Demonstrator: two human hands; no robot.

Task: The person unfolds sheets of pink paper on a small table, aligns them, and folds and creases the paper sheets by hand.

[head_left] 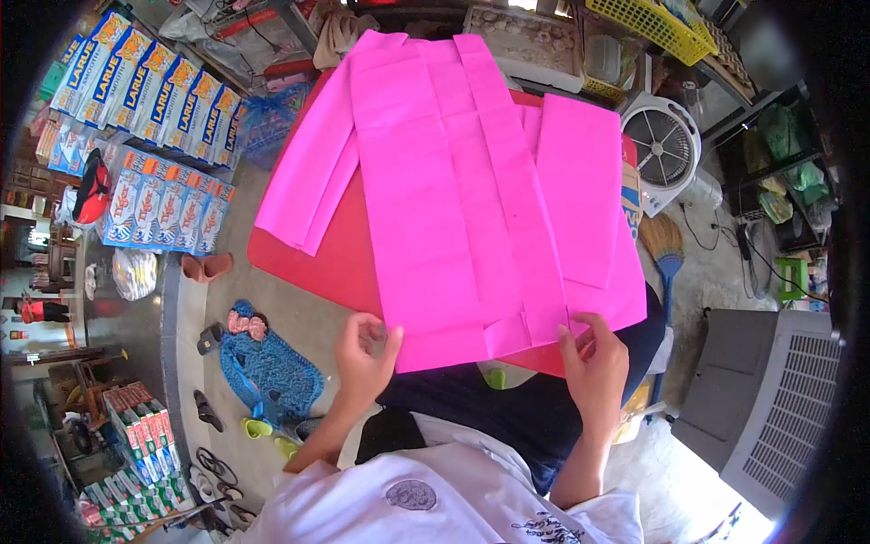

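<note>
A long piece of bright pink paper [426,236], creased and folded into lengthwise strips, lies in front of me over other pink paper. My left hand [367,358] is at its lower left corner, thumb against the edge and fingers curled. At the lower right corner, my right hand [595,358] pinches the edge between thumb and fingers. A narrower folded pink piece [313,186] sticks out on the left, and a folded pink panel [580,190] lies on the right. All of it rests on a red table [308,272], mostly covered.
Stacked beer cartons [149,86] stand at the left. A fan [662,145], a broom [668,249] and a grey grilled unit [770,390] are on the right. A blue mat [272,372] and sandals [207,267] lie on the floor. A yellow basket [652,27] hangs over the far side.
</note>
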